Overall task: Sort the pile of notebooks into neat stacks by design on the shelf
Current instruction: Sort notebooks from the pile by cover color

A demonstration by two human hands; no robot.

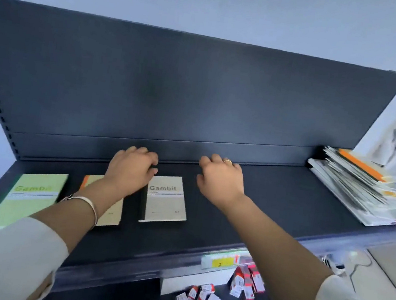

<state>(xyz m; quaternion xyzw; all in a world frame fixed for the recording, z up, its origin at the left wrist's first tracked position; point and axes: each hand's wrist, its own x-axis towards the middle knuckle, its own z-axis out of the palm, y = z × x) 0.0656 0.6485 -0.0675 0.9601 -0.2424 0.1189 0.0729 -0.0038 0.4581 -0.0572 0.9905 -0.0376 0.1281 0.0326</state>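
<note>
Fingers [149,156] of left hand [131,167] loosely curled, gripping nothing, just beyond the top left corner of the dark-spined beige notebook [166,200]; fingers [216,158] of right hand [222,177] likewise curled and empty, over bare shelf [272,211] just right of it. Outward: orange-spined notebook [111,214] partly under the left forearm, green notebook [29,200] further left, all three lying apart; unsorted pile [362,188] well off at the far right end, splayed. Risk, by my reading: pulling one from that loose pile could drag neighbours off the shelf edge, and the left sleeve could knock the laid notebooks askew
</note>
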